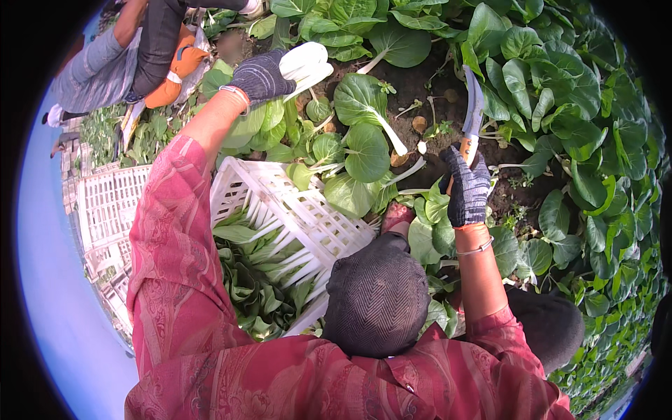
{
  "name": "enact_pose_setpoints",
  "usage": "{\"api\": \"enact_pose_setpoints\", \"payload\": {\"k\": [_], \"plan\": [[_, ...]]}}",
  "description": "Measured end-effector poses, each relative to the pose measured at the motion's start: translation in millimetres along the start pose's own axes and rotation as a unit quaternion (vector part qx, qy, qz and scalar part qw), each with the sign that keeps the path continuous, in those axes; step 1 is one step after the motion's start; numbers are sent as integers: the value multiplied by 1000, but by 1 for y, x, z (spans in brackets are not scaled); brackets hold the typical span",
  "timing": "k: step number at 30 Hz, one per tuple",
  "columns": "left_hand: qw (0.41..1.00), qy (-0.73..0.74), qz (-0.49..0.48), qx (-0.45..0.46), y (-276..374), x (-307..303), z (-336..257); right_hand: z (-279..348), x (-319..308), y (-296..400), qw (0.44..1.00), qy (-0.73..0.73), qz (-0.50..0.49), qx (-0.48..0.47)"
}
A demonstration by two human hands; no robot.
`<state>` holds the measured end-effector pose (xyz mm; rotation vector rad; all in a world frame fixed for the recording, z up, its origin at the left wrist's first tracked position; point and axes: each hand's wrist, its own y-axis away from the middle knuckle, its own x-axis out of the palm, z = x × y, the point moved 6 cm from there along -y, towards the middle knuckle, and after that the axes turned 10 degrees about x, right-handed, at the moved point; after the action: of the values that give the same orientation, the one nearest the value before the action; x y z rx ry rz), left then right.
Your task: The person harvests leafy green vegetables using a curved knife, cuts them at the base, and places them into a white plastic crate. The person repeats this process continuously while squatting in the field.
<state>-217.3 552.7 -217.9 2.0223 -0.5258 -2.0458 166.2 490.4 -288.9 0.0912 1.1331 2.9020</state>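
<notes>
My left hand (261,79), in a dark knitted glove, is closed around a bok choy head (306,64) whose thick white stalks point away to the right. Its leaves (247,126) seem to hang beneath my wrist. In my right hand (466,184), also gloved, is the wooden handle of a curved harvesting knife (474,110). The blade points up and away, over bare soil beside standing plants. Cut leaves with white stalks (367,152) lie on the ground between my hands. A white plastic crate (294,210) in front of me holds several bok choy heads (257,283).
Dense rows of growing bok choy (572,105) fill the right side. More white crates (113,205) stand at the left. Another person (105,68) is at the upper left, near an orange glove (184,60). My knee (546,325) is at the lower right.
</notes>
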Motion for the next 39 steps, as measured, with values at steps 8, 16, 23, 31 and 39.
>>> {"api": "enact_pose_setpoints", "payload": {"k": [8, 16, 23, 31, 39], "plan": [[973, 184, -139, -30, 129, -128, -4, 59, 6, 76, 993, -2, 46, -112], [993, -17, -111, -44, 280, -140, -61, 65, -35, 130, 977, -28, 26, -212], [985, -118, -59, -108, 331, -77, -59, 48, -61, 164, 969, -81, 22, -232], [965, -27, -118, -232, 325, 61, -53, 22, -64, 211, 965, 37, -57, -252], [957, 27, -116, -266, 283, 137, -29, -8, -50, 198, 988, 28, -29, -152]]}}
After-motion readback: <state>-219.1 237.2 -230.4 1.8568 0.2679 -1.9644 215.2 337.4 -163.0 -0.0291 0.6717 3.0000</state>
